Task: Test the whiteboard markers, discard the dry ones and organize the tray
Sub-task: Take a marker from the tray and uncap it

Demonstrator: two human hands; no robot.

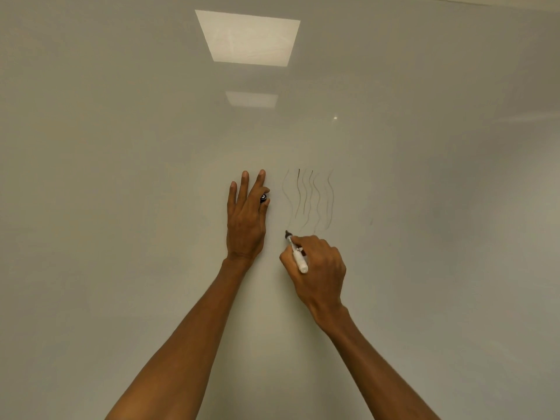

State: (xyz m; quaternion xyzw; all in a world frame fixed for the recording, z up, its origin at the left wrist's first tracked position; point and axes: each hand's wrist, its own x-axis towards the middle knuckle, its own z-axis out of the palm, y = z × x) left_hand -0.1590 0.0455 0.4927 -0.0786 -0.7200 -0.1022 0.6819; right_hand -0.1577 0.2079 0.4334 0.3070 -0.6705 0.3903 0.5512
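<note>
Marker [298,256] tip on the whiteboard [121,207], cap [263,197] in the other hand

The right hand [321,268] is curled around a white-barrelled marker, fingers and thumb closed on the barrel near its front end. The blunt back end sticks out toward the camera. The dark tip points up and to the left and sits at the board, just below the lower end of the leftmost stroke; actual contact is too fine to confirm.

The left hand [245,225] lies to the left of it, apart from the right hand, with its fingers stretched out straight and slightly spread against the board. A small black cap is pinched between its thumb and index finger, with the round end facing out.

Between and above the two hands, nearer the right one, stand several thin wavy lines [309,198] running vertically side by side. They are faint and brownish, some darker than others.

The whiteboard fills nearly the whole view, pale and glossy. It reflects a bright rectangular ceiling light [248,39] near the top and a dimmer second panel [251,99] below it. Both forearms are bare.
</note>
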